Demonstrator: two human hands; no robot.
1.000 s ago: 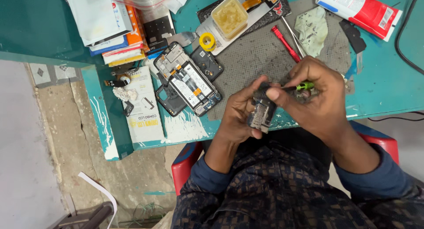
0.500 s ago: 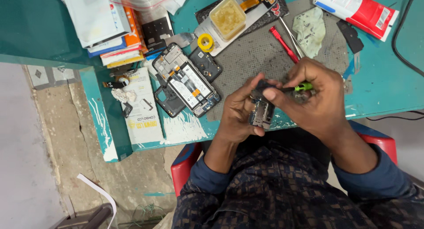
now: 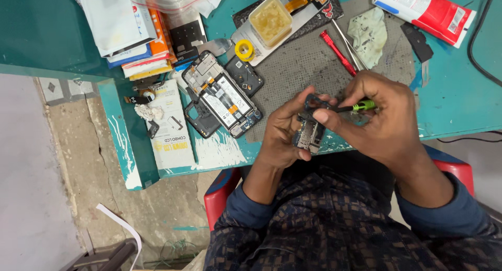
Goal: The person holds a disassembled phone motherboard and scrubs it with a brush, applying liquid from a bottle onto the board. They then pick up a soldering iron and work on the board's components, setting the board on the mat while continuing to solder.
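Surface: teal bench, grey mat.
Part: small phone board, over mat's near edge.
Left hand: fingers curled tight round board.
Right hand: pinching green-tipped tool, tip on board.
Left of mat: opened phone.
Beyond mat: flux tub, red screwdriver.

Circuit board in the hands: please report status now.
Left hand holds the small circuit board. Right hand holds a green-tipped tool on it. Opened phone lies left on the table, apart; nothing blocks.
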